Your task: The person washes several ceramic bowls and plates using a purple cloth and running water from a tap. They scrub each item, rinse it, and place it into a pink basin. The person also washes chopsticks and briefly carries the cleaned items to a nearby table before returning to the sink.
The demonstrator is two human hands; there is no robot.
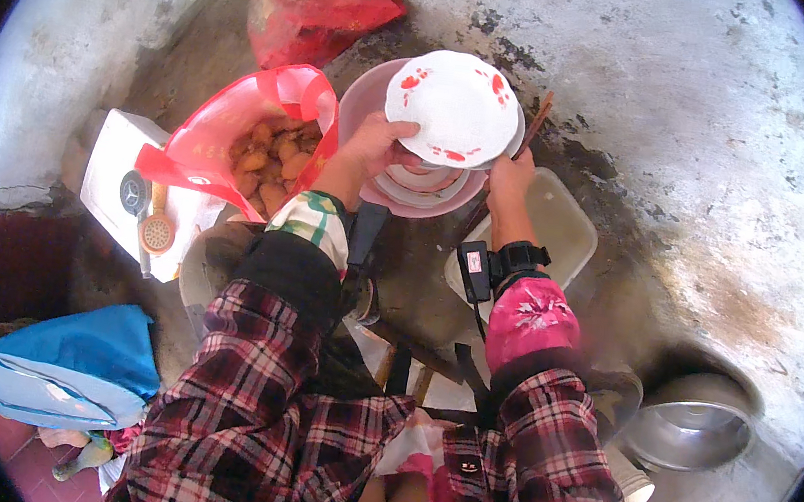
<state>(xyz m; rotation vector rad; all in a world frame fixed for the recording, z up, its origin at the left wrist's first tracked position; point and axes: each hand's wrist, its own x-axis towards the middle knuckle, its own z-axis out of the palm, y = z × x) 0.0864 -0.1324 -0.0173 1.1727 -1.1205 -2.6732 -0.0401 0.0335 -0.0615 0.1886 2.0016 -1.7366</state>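
My left hand [377,145] grips the lower left rim of a white plate [455,112] with red flower prints and a wavy edge. Another plate shows behind its right side. My right hand [510,181] is at the lower right of the plates, with brown chopsticks [535,128] slanting up from it; its fingers are partly hidden. Below the plates is a pink basin [367,91] with more stacked dishes [424,187] in it.
A red-rimmed bag [192,130] of potato-like lumps [272,154] and a white box [109,173] with a grater-like tool [156,232] lie left. A pale tub [561,224] and metal bowl [697,433] stand right. A red sack [310,10] is at the back.
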